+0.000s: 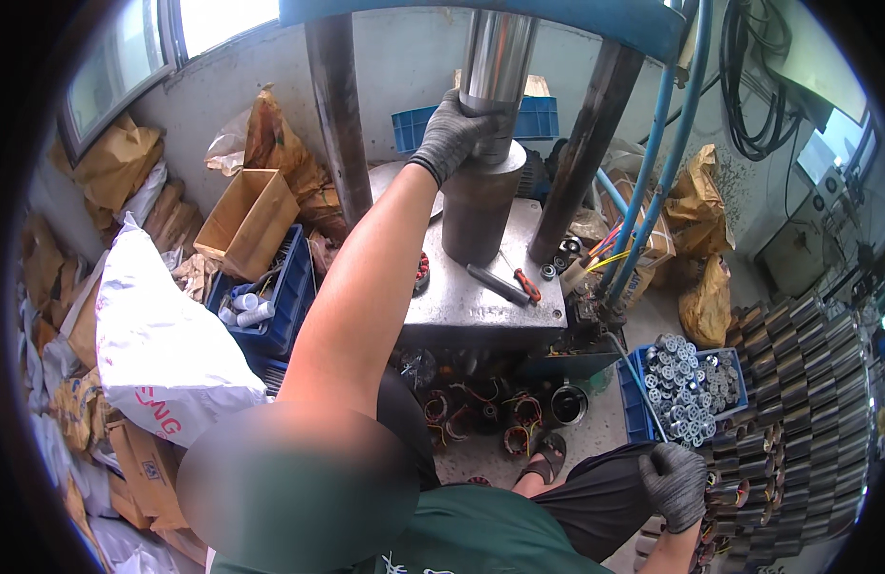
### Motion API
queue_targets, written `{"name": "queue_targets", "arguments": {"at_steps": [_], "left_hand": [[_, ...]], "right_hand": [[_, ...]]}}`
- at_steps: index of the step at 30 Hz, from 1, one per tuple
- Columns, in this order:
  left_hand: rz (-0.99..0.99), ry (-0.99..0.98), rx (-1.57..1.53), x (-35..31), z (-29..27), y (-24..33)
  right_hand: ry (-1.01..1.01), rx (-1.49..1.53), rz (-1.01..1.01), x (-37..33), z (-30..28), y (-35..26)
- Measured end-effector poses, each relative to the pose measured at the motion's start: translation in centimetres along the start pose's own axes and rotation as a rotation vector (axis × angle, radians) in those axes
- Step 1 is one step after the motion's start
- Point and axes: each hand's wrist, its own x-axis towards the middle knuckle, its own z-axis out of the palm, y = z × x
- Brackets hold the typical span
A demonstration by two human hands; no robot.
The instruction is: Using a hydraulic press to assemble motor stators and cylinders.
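Note:
My left hand (452, 137), in a dark grey knit glove, reaches up to the press. Its fingers wrap round a short metal piece (495, 145) between the shiny press ram (500, 55) and a thick dark steel cylinder (478, 215). That cylinder stands upright on the metal press table (461, 311). Low on the right, my right hand (674, 485), gloved alike, is closed at the end of a thin metal lever (638, 383) that slants up to the press. A red-handled screwdriver (527, 285) and a dark rod (498, 285) lie before the cylinder.
Steel posts (339, 120) flank the ram. Blue hoses (664, 163) run down at right. A blue crate of round metal parts (636, 397) sits beside stacked metal cylinders (796, 383). Wound stators (524, 411) lie beneath the table. A white sack (170, 335) and wooden box (246, 225) stand left.

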Motion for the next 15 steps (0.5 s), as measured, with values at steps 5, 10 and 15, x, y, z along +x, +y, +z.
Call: {"name": "queue_targets", "arguments": {"at_steps": [5,10,15], "left_hand": [[0.023,0.005,-0.008,-0.4,0.7,0.6],[0.003,-0.018,-0.033,-0.7,0.2,0.9],[-0.004,-0.045,-0.015,0.1,-0.2,-0.1]], "right_hand": [[0.034,0.014,0.009,-0.2,0.1,0.2],[0.034,0.014,0.012,-0.1,0.2,0.2],[0.063,0.127,-0.03,0.4,0.2,0.4]]}}
